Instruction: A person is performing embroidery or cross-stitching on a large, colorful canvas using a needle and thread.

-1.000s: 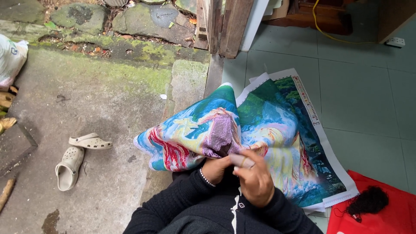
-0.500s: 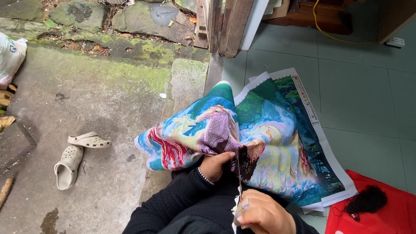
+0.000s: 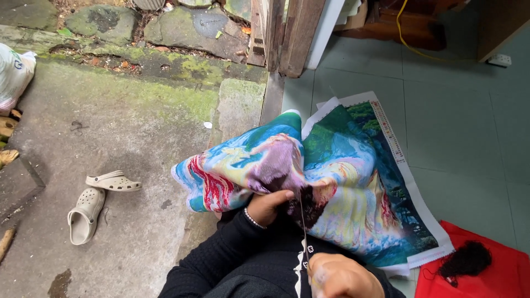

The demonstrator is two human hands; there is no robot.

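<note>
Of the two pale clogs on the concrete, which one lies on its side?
The upper clog, the one nearer the embroidered cloth, lies tipped on its side, showing its edge. The lower clog rests flat, its holed top facing up.

Embroidery cloth [image 3: 342,176] is covering the lap; taut thread [image 3: 302,226] is crossing between hands. Red cloth [image 3: 486,276] is blocking right; tiled floor [image 3: 469,127] is staying open beyond.

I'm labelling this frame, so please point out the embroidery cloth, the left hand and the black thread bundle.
embroidery cloth [image 3: 353,182]: head view, on its colourful stitched face.
left hand [image 3: 269,206]: head view, on the back of the hand.
black thread bundle [image 3: 466,260]: head view, on the middle of the tangle.
</note>
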